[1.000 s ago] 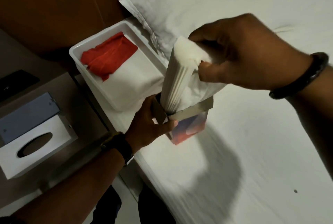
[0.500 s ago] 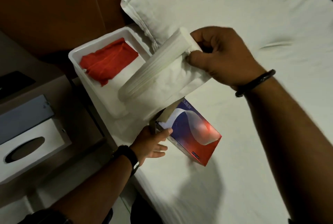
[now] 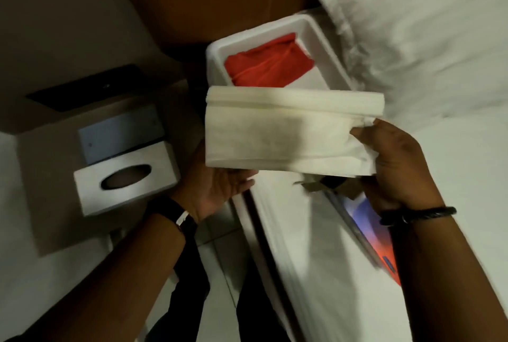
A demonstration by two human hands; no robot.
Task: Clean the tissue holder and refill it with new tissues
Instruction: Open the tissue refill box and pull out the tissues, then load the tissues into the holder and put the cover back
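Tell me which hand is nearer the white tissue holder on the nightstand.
Left. The left hand sits just right of the tissue holder, under the tissue stack. The right hand holds the stack's far end, over the bed.

One head-worn camera looks steeply down, close over both hands, with the bed (image 3: 453, 204) right and nightstand (image 3: 55, 163) left.

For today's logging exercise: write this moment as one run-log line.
right hand: grips tissue stack | left hand: open under stack | tissue holder: empty, on nightstand | stage: refill pending
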